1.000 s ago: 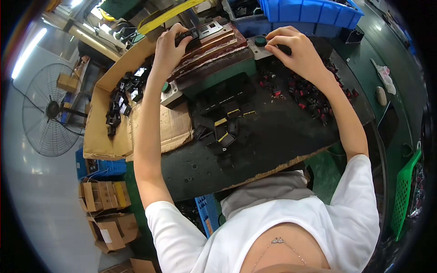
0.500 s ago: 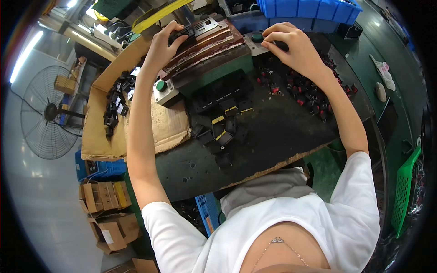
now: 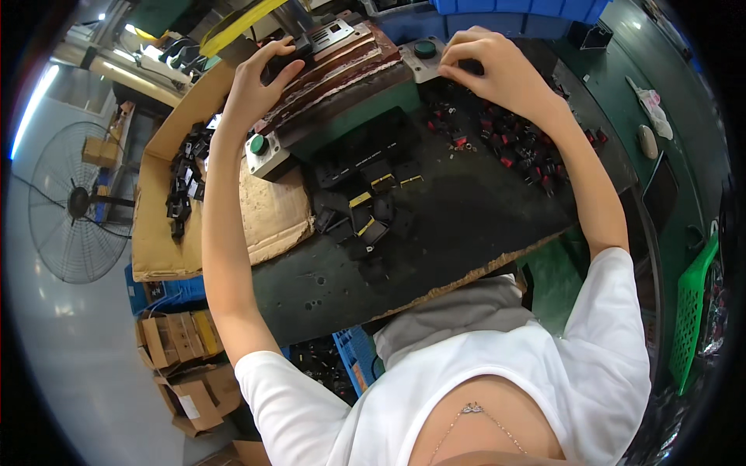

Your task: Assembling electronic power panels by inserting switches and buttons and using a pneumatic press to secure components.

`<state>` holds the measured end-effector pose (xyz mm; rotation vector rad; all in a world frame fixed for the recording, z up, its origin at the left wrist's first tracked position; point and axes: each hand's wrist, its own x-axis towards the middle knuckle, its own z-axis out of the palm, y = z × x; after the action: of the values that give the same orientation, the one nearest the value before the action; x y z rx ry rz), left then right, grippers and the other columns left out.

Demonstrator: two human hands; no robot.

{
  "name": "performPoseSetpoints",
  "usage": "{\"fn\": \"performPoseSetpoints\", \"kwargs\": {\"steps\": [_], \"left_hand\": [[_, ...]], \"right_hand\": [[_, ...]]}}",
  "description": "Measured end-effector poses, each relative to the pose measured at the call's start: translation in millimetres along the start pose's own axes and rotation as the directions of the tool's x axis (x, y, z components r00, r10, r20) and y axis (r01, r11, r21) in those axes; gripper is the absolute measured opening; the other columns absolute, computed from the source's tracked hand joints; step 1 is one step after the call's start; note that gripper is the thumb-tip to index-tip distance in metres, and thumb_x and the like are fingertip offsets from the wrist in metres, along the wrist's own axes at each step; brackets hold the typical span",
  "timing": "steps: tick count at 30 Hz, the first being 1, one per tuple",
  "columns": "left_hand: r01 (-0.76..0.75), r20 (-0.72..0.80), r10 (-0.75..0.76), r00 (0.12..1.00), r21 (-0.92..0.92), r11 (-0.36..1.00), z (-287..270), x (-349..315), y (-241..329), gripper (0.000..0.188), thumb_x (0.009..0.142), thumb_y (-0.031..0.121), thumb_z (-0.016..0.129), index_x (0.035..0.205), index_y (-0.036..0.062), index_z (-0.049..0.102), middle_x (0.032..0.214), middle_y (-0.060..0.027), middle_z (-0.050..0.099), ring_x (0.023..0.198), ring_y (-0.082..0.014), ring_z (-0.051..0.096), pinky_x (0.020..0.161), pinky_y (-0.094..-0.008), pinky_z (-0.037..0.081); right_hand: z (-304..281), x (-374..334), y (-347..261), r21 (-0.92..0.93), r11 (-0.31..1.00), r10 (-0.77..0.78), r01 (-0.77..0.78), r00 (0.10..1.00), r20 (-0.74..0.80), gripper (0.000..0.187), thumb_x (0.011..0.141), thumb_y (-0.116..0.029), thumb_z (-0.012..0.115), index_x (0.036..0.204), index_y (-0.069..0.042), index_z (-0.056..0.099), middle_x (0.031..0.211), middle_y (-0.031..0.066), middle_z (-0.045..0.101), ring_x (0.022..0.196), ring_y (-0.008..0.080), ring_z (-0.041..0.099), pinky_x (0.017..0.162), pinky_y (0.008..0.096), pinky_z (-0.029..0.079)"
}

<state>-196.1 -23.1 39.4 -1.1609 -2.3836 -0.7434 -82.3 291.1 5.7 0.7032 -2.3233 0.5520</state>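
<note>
My left hand [image 3: 256, 84] reaches to the left end of a metal-topped fixture [image 3: 334, 35] on a reddish-brown block. Its thumb and fingers curl around a dark plastic piece [image 3: 299, 50], partly hidden by the fingers. My right hand [image 3: 497, 74] is beside a metal box with a green push button [image 3: 425, 50]; its thumb and index fingertips come close together, and anything between them cannot be made out. A second green push button [image 3: 259, 145] is near my left wrist. On the bench lie several black housings with yellow strips [image 3: 361, 200] and a long black casing [image 3: 365, 147].
A pile of black-and-red small parts [image 3: 528, 151] spreads on the right of the dark bench [image 3: 311, 291]. A cardboard tray [image 3: 148, 241] with black parts stands left. Behind are a blue bin [image 3: 521, 23] and a yellow bar [image 3: 237, 27]. A fan [image 3: 78, 202] stands far left.
The view has shifted, so the bench appears slightly left and higher. My right fingertips have drawn a little away from the green button. My left hand stays at the dark piece.
</note>
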Motion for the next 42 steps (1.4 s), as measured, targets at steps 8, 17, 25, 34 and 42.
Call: {"fn": "performPoseSetpoints", "kwargs": {"steps": [8, 17, 25, 34, 42], "left_hand": [[-0.155, -0.002, 0.181, 0.983, 0.512, 0.845, -9.3, -12.1, 41.3, 0.025, 0.083, 0.024, 0.060, 0.100, 0.0048, 0.057, 0.107, -0.0109, 0.060, 0.105, -0.0278, 0.053, 0.095, -0.0367, 0.036], [-0.153, 0.290, 0.109, 0.951, 0.133, 0.979, 19.1, -76.4, 130.3, 0.012, 0.073, 0.015, 0.066, 0.075, 0.0051, 0.060, 0.076, -0.0041, 0.057, 0.082, -0.0227, 0.051, 0.076, -0.0347, 0.038], [-0.125, 0.316, 0.096, 0.944, 0.072, 0.990, 44.8, -80.0, 136.3, 0.022, 0.070, 0.017, 0.068, 0.084, 0.0021, 0.059, 0.086, -0.0082, 0.051, 0.084, -0.0242, 0.049, 0.074, -0.0331, 0.039], [-0.171, 0.391, 0.059, 0.918, 0.259, 0.951, 76.2, -69.1, 154.2, 0.026, 0.078, 0.027, 0.062, 0.076, 0.0015, 0.061, 0.083, -0.0093, 0.052, 0.082, -0.0232, 0.049, 0.073, -0.0328, 0.039], [-0.166, 0.375, -0.008, 0.927, 0.429, 0.888, 84.5, -76.2, 163.0, 0.020, 0.079, 0.024, 0.060, 0.072, 0.0053, 0.061, 0.078, -0.0085, 0.053, 0.080, -0.0219, 0.049, 0.071, -0.0312, 0.037]], "right_hand": [[-5.7, -4.9, -25.3, 0.053, 0.978, 0.119, -0.203, 0.745, 0.657, 0.028, 0.064, -0.025, 0.076, 0.068, -0.001, 0.062, 0.061, 0.0080, 0.062, 0.059, 0.0231, 0.061, 0.056, 0.0307, 0.047], [4.3, -5.9, -25.3, 0.072, 0.973, 0.102, -0.219, 0.690, 0.716, 0.018, 0.068, -0.013, 0.071, 0.075, -0.001, 0.058, 0.068, 0.0084, 0.060, 0.065, 0.0226, 0.061, 0.061, 0.0311, 0.048], [0.7, -0.7, -19.7, 0.527, 0.798, -0.062, -0.294, 0.828, 0.557, 0.019, 0.074, -0.002, 0.067, 0.091, -0.002, 0.059, 0.091, 0.0029, 0.059, 0.079, 0.0132, 0.062, 0.077, 0.0246, 0.051], [5.8, 1.8, -17.5, 0.475, 0.873, -0.040, -0.113, 0.953, 0.299, 0.017, 0.077, -0.008, 0.068, 0.093, -0.004, 0.065, 0.092, 0.0034, 0.057, 0.080, 0.0134, 0.056, 0.071, 0.0234, 0.047], [9.9, 2.7, -17.0, 0.485, 0.874, -0.081, -0.040, 0.971, 0.225, 0.015, 0.078, -0.012, 0.068, 0.091, -0.004, 0.066, 0.091, 0.0044, 0.058, 0.078, 0.0147, 0.055, 0.069, 0.0248, 0.046]]}}
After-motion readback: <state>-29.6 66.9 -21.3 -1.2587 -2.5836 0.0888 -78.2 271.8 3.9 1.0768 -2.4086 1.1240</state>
